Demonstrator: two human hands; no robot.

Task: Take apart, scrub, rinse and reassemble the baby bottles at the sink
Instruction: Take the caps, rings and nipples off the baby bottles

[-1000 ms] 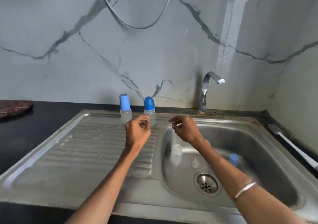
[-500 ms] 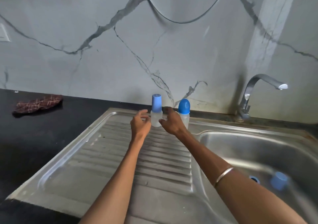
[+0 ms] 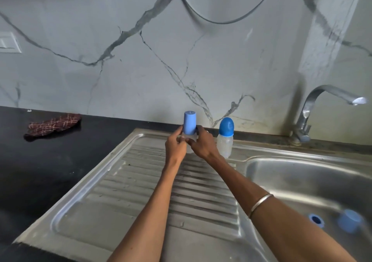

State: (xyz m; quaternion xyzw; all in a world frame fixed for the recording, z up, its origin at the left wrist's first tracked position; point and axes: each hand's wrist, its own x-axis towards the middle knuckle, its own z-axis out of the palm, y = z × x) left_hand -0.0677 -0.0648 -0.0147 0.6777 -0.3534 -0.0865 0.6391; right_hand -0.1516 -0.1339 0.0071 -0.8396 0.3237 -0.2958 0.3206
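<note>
We see both of a person's hands up at the far edge of the ribbed metal draining board (image 3: 141, 191). They hold one small baby bottle (image 3: 190, 136) between them. The left hand (image 3: 175, 147) curls its fingers round the left side of the bottle, just under the tall light blue cap (image 3: 190, 123). The right hand (image 3: 203, 146) curls round the right side, with its thumb near the left hand's fingers. The clear body of the bottle is mostly hidden behind the hands, so we cannot tell if it still touches the board.

Just to the right stands a second baby bottle (image 3: 225, 145), upright, with a round dark blue cap (image 3: 226, 126). It is close to the right hand.

On the right is the sink bowl (image 3: 302, 173). In it lie a blue ring (image 3: 316, 220) and a light blue cap piece (image 3: 349, 222), near each other. The tap (image 3: 314, 108) stands at the far side of the bowl. A thin metal bangle (image 3: 259, 204) is on the right arm. A dark red cloth (image 3: 53, 126) lies far left on the black counter (image 3: 30, 171).
</note>
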